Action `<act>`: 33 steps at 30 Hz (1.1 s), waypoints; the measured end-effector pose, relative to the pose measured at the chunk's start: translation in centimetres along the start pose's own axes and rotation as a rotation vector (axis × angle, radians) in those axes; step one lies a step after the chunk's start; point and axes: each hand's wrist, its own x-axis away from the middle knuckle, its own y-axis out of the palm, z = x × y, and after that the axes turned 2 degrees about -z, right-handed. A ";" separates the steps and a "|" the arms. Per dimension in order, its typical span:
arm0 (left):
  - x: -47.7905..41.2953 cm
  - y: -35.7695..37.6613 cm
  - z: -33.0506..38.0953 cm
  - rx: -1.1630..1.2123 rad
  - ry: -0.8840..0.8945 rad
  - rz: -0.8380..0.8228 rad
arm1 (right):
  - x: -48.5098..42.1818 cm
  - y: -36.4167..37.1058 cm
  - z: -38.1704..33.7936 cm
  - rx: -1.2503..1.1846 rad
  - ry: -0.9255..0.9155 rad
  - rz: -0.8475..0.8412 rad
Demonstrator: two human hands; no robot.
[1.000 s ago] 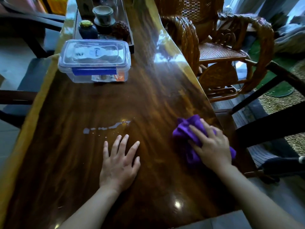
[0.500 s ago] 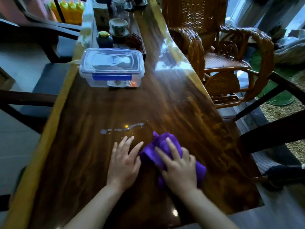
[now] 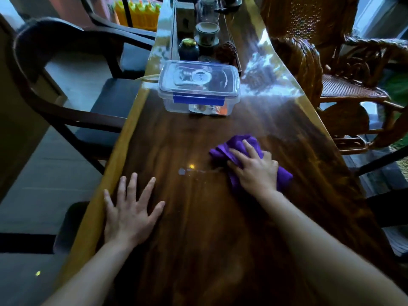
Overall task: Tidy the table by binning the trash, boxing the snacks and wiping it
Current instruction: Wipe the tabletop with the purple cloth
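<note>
Wiping looks to be the stage in hand: a crumpled purple cloth (image 3: pixel 249 155) lies on the dark wooden counter (image 3: pixel 220 239) under the right hand (image 3: pixel 254 171), whose fingers are spread and pressed down on it, bunching the fabric rather than closing round it. The left hand (image 3: pixel 130 208) lies flat on the counter near its left edge, fingers splayed wide, holding nothing and well apart from the cloth. Between the two hands, just beside the cloth's left edge, a thin streak of wet droplets (image 3: pixel 192 172) glints on the wood, not yet wiped. Farther up the counter stands a clear snack box (image 3: pixel 198 89) with its lid on and a blue clasp at the front; some packets show faintly through the wall, so the boxing seems done. No loose wrappers or trash show on the stretch of counter in view, which suggests the binning is finished too, though no bin is visible. Behind the box a dark tray (image 3: pixel 229 34) carries a tea set, including a lidded cup (image 3: pixel 207 33) and a small blue jar (image 3: pixel 188 49). What remains, by my reading, is clearing that streak and passing over the rest of the surface.
</note>
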 end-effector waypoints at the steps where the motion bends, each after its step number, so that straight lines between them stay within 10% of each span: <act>1: 0.0 -0.1 -0.1 0.000 -0.005 -0.004 | 2.5 0.2 -0.7 -0.001 -0.068 0.017; 8: 0.2 -0.3 -0.1 -0.004 0.017 -0.009 | 13.3 2.7 0.2 0.000 -0.331 0.077; 16: 0.4 -0.7 0.2 0.023 0.023 0.022 | -5.5 -0.7 -1.4 -0.164 0.273 -0.049; 21: 0.6 -1.2 0.3 0.002 0.011 -0.010 | 5.7 0.3 -5.2 -0.011 -0.353 0.028; 26: 0.7 -1.6 0.5 0.006 0.004 -0.024 | 14.4 2.8 -2.7 -0.068 -0.562 0.057; 33: 0.8 -1.8 0.6 0.025 0.008 -0.013 | -5.1 -0.1 -6.6 -0.111 0.080 0.007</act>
